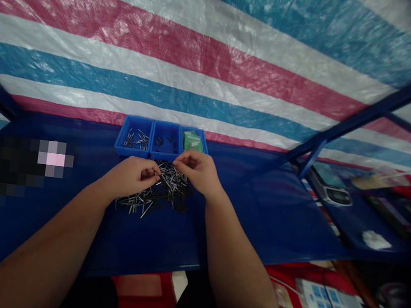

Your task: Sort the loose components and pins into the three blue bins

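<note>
Nearest to us, below the table edge, we see a red surface (pixel 140 286), and above it begins the blue table (pixel 258 215). On this table, in the middle, lies the loose pile of thin rods (pixel 174 182), silver ones together with dark ones, and the dark ones gather more toward its near side.

Our left hand (pixel 134 176) is at the left edge of the pile, its fingers curled and its thumb close to them. Our right hand (pixel 200 171) is at the far right edge, the thumb and fingertips brought narrowly together. Whether either hand holds a rod, we cannot tell, because the tips are too small in this view.

Just beyond the pile stand three blue bins, side by side: the left bin (pixel 131 153) contains some silver rods, the middle bin (pixel 164 157) a few dark pieces, the right bin (pixel 207 147) green packets (pixel 192 141). Farthest is the striped sheet (pixel 216 65).

In our judgement, the step in hand is separating single rods from the pile; the next move would call for a light, precise pinch, so that neighbouring rods are not dragged along.
</note>
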